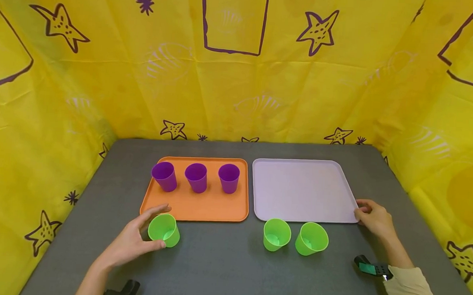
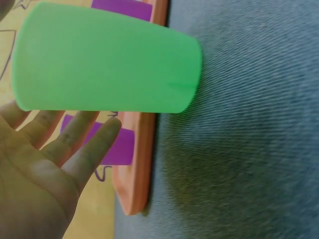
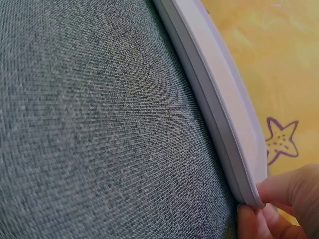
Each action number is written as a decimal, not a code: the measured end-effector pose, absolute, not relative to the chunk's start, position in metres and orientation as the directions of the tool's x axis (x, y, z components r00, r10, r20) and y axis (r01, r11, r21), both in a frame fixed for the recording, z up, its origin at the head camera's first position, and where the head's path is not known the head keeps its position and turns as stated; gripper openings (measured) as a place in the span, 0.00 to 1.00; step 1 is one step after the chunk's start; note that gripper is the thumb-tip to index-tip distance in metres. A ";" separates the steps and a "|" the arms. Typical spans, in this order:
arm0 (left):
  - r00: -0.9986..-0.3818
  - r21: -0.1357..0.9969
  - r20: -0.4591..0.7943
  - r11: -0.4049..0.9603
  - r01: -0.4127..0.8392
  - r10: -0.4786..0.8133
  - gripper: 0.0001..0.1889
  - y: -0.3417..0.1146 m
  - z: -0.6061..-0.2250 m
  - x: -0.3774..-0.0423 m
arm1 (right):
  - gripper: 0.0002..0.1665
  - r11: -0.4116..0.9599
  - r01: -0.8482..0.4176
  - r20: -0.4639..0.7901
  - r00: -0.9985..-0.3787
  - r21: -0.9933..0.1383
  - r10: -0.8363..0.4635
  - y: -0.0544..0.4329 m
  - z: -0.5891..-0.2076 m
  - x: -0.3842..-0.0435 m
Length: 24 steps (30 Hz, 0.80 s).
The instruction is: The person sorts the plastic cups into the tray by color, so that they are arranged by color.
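Note:
A green cup (image 1: pixel 164 229) stands upright on the table in front of the orange tray (image 1: pixel 201 210). My left hand (image 1: pixel 135 238) spreads around it, thumb at its near side and fingers at its far side. In the left wrist view the fingers (image 2: pixel 94 147) are straight beside the cup (image 2: pixel 107 59); whether they touch it I cannot tell. With thumb and fingers, my right hand (image 1: pixel 377 219) pinches the near right corner of the lilac tray (image 1: pixel 304 191). The right wrist view shows the hand (image 3: pixel 289 199) on the tray's rim (image 3: pixel 219 107).
Three purple cups, left (image 1: pixel 165 176), middle (image 1: pixel 196 178) and right (image 1: pixel 229 178), stand in a row on the orange tray. Two more green cups, one (image 1: pixel 276 235) left of the other (image 1: pixel 311 239), stand before the lilac tray. Yellow patterned cloth (image 1: pixel 223 89) surrounds the grey table (image 1: pixel 222 271).

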<state>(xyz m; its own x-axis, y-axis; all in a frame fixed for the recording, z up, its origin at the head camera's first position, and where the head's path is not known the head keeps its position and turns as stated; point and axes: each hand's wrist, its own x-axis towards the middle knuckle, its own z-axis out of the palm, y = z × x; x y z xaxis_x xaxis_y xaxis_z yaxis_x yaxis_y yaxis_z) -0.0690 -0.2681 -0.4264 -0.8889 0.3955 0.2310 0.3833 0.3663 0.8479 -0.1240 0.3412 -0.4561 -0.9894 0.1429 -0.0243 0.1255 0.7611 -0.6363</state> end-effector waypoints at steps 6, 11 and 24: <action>-0.916 0.851 0.194 0.404 0.335 0.352 0.43 -0.267 -0.431 -0.066 | 0.24 0.764 0.131 -0.036 -0.990 -0.632 0.139 0.341 -0.455 -0.123; -0.941 0.843 0.149 0.459 0.282 0.305 0.39 -0.266 -0.433 -0.065 | 0.24 0.769 0.139 -0.045 -0.989 -0.624 0.142 0.341 -0.455 -0.123; -0.956 0.803 0.139 0.536 0.262 0.258 0.37 -0.265 -0.433 -0.065 | 0.24 0.776 0.143 -0.044 -0.988 -0.615 0.147 0.341 -0.456 -0.123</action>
<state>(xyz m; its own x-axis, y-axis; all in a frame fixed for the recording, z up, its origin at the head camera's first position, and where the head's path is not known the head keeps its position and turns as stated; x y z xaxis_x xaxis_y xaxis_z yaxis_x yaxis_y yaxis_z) -0.0650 -0.2651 -0.4328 -0.9559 0.2584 0.1394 0.2619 0.5357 0.8027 -0.1232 0.3409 -0.4563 -0.9881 0.1472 -0.0444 0.1432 0.7757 -0.6146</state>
